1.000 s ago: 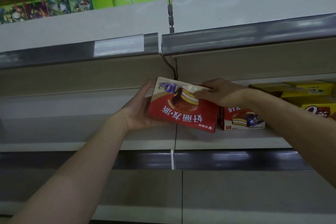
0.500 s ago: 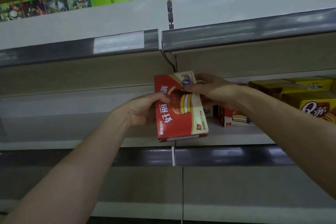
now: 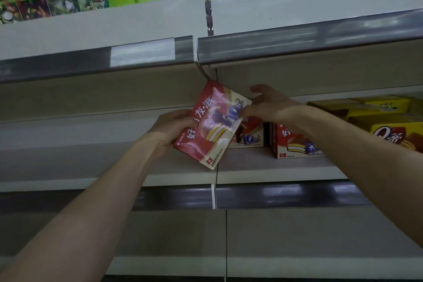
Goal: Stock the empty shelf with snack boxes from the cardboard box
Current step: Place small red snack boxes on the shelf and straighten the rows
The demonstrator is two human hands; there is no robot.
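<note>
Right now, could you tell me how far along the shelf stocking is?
Done: two red snack boxes stand on the shelf, beside yellow boxes. In hand: a third red box, tilted, gripped by the left hand and pinched at a corner by the right hand. Left: setting it down and filling the shelf's left stretch.

held box [image 3: 212,126] half-hides left hand [image 3: 171,129] (print blurred); yellow boxes [image 3: 389,119] cropped right

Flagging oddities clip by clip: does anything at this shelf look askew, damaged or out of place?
Only the red box, tilted with one corner down above the shelf; the left hand grips it and the right hand is at its upper corner, likely mid-placement. The shelved boxes stand straight.
</note>
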